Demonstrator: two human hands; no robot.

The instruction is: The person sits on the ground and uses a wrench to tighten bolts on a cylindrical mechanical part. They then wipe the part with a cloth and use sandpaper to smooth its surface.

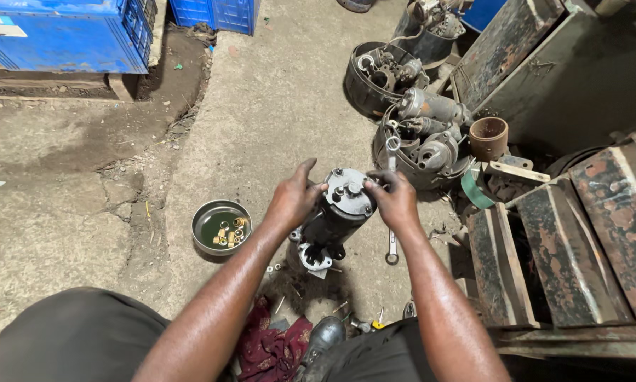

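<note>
I see bare concrete floor (pixel 289 92) across most of the view, cracked and dirty at left. Far left: blue plastic crates (pixel 63 32). Right side: rusty metal boxes (pixel 580 240) with open lids, stacked near to far. Far centre-right: two round tubs of motor parts (pixel 417 141), a rusty pipe stub (pixel 488 137) just beside the nearer tub. Centre: dark cylindrical starter motor (pixel 335 216), standing tilted on the floor, end cap toward me. My left hand (pixel 294 199) is clamped on its left flank, fingers spread over the cap rim; my right hand (pixel 394 200) grips the right edge of the cap. Hands apart, motor between them. Left of the motor: shallow metal bowl (pixel 221 226) holding dark liquid and small brass pieces. Near centre: dark red rag (pixel 272 348) on the floor. A spanner (pixel 391 249) lies just right of the motor, partly under my right wrist. Loose bolts (pixel 279 267) scattered near the motor base.
</note>
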